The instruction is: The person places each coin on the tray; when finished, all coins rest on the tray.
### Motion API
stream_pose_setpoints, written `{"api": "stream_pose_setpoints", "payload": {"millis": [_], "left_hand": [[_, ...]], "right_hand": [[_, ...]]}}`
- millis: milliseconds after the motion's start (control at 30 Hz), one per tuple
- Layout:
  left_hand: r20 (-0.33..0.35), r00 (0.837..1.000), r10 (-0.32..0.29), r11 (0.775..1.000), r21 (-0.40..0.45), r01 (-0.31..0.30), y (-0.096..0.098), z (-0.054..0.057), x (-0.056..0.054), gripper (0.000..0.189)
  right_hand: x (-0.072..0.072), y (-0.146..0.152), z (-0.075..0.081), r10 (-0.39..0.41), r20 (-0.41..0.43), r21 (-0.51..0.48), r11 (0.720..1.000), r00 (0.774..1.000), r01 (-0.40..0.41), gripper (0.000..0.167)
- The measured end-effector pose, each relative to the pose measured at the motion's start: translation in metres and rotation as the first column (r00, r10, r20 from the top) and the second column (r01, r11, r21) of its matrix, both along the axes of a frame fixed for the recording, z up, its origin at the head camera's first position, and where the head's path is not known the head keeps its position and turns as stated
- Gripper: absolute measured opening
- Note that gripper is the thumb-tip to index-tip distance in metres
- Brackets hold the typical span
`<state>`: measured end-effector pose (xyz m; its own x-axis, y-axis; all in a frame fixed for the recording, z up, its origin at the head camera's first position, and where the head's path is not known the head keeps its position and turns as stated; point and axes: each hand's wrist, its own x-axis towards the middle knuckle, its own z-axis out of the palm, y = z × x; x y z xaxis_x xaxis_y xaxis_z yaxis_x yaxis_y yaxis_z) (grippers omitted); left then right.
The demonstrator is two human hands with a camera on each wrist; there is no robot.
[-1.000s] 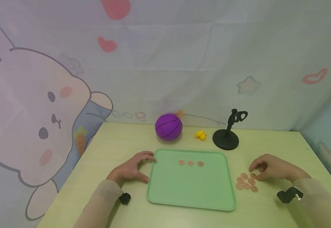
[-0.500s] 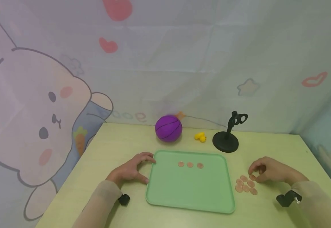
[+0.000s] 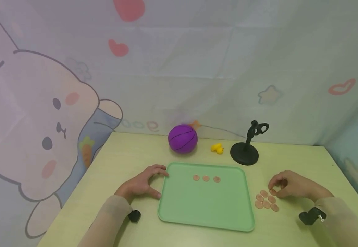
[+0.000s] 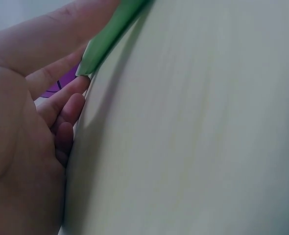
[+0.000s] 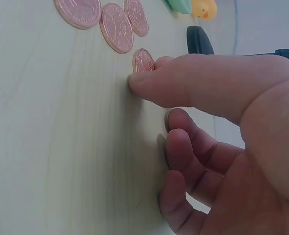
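Observation:
My right hand (image 3: 296, 185) pinches a copper-coloured coin (image 5: 143, 59) between thumb and index finger, low over the table right of the tray. Its other fingers are curled in the right wrist view. Just left of it lies a cluster of several similar coins (image 3: 266, 204). On the left, my left hand (image 3: 142, 181) rests with thumb and fingers spread against the left edge of the light green tray (image 3: 206, 212). The tray edge (image 4: 105, 46) shows by its fingers in the left wrist view. Three coins (image 3: 206, 178) lie in a row toward the tray's far side.
Behind the tray stand a purple ball (image 3: 183, 139), small yellow toy ducks (image 3: 217, 148) and a black stand with a round base (image 3: 244, 153). A printed cloth backdrop (image 3: 197, 68) hangs behind the pale table (image 3: 129, 147).
My right thumb and index finger have closed in on the uppermost coin of the cluster. The left hand, the tray and the three coins on it stay as they were.

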<state>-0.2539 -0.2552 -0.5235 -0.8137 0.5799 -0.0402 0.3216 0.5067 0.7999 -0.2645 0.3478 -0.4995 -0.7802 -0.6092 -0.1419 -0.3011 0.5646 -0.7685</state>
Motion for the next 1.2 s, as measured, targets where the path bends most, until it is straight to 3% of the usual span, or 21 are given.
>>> {"api": "stream_pose_setpoints", "payload": {"millis": [333,700,1000,1200], "left_hand": [[-0.007,1.000,0.002,1.000,0.010,-0.002,-0.002,-0.004,0.001,0.074],[0.001,1.000,0.007,1.000,0.006,-0.007,-0.002,-0.002,0.001,0.074],[0.003,1.000,0.005,1.000,-0.008,-0.005,-0.002,-0.001,0.002,0.074],[0.001,1.000,0.006,1.000,-0.006,-0.006,-0.001,0.000,0.001,0.073]], "right_hand": [[-0.002,-0.002,-0.003,0.061,-0.041,-0.001,0.998,0.997,-0.061,0.017],[-0.003,-0.007,0.008,0.109,-0.048,0.057,0.993,0.993,-0.106,0.018],[-0.003,-0.005,0.007,0.077,-0.063,0.098,0.993,0.995,-0.070,0.017],[-0.003,-0.002,0.003,0.080,-0.077,0.075,0.994,0.994,-0.075,0.018]]}}
